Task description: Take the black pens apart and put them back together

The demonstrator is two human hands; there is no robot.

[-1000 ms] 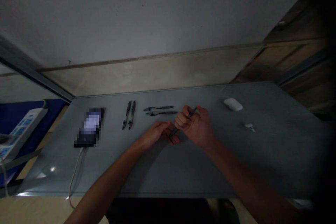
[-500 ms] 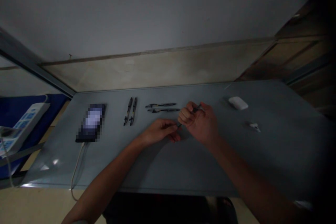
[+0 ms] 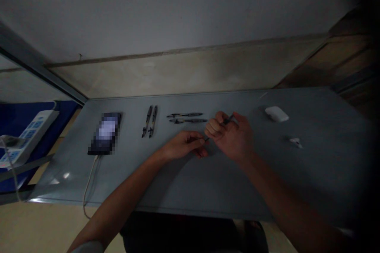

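Observation:
A slim dark pen point(image 3: 228, 120) runs through both hands above the grey table point(image 3: 314, 122). My right hand point(image 3: 230, 136) is curled around its upper part, and the end shows past my knuckles. My left hand point(image 3: 184, 145) pinches the lower end point(image 3: 204, 139) in its fingertips. The middle of the pen is hidden behind my right fingers. Two dark pens point(image 3: 150, 121) lie side by side at the table's far edge, left of my hands. Two more pens point(image 3: 187, 118) lie crosswise just beyond my left hand, not touching it.
A phone point(image 3: 106, 133), blurred on its screen, lies to the left with a white cable point(image 3: 90, 184) running off the near edge. A white earbud case point(image 3: 276, 114) and a small white earbud point(image 3: 295, 141) lie right. A power strip point(image 3: 28, 138) sits beyond the table's left end.
The whole view has drifted, with the table shifting right and up in frame. Both hands stay together on the pen, and the loose pens, phone and case have not moved on the table.

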